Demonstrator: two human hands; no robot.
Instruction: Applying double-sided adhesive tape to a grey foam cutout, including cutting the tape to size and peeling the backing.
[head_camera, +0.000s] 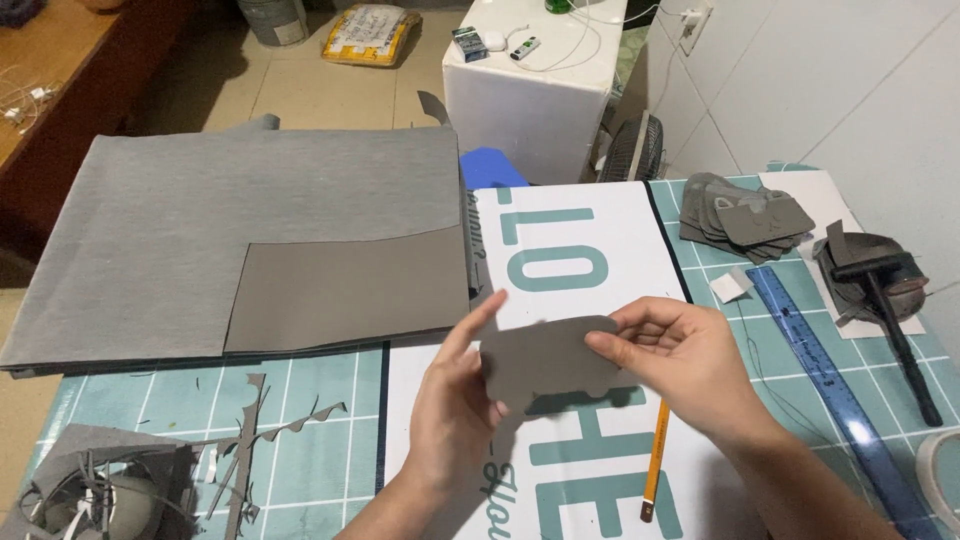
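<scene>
1. Cutout (548, 362), a grey piece with rounded corners, is hanging between your two hands just above the white printed sheet (580, 300) on the worktop (310, 420).
2. Your right hand (680, 365) is pinching its right edge, fingers (620, 348) closed on it; your left hand (455, 410) is bracing the left edge with fingers nearly straight, touching more than gripping.
3. Its long axis is running left to right, from one hand to the other, so both hands are equally near.
4. Your left palm is covering the lower left corner, and the scalloped bottom edge is blending into its own shadow, so its outline there is hard to make out.
5. Pencil (655, 460) is lying just below your right hand; the blue ruler (830, 380) and the stack of cut grey pieces (745, 218) are lying further right.
</scene>
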